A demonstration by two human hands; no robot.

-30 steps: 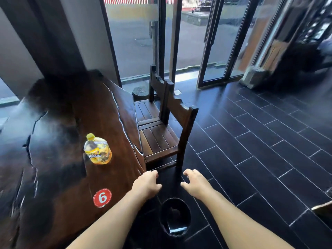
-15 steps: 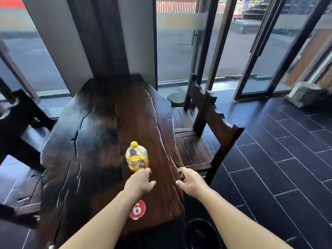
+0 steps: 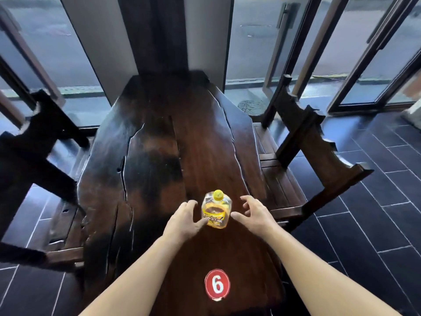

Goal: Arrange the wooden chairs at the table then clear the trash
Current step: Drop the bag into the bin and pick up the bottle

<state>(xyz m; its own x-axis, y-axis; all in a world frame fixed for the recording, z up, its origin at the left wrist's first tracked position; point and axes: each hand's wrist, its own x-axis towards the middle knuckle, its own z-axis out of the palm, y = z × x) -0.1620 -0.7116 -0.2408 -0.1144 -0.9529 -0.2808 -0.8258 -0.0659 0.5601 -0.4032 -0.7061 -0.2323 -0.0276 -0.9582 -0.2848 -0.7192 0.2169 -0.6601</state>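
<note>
A clear plastic bottle with a yellow cap and yellow label stands upright on the dark wooden table, near its front end. My left hand is just left of the bottle, fingers spread, its thumb touching the label. My right hand hovers open just right of the bottle, a small gap between them. Dark wooden chairs stand along the table's right side, their seats tucked against its edge. Another dark wooden chair stands on the left side.
A red round sticker with a white 6 lies on the table's near end between my forearms. A dark pillar and glass doors stand behind the table. Black floor tiles spread to the right.
The view has swung left from the chairs and floor to centre on the table. Both hands moved forward from the table's edge and now flank the bottle.
</note>
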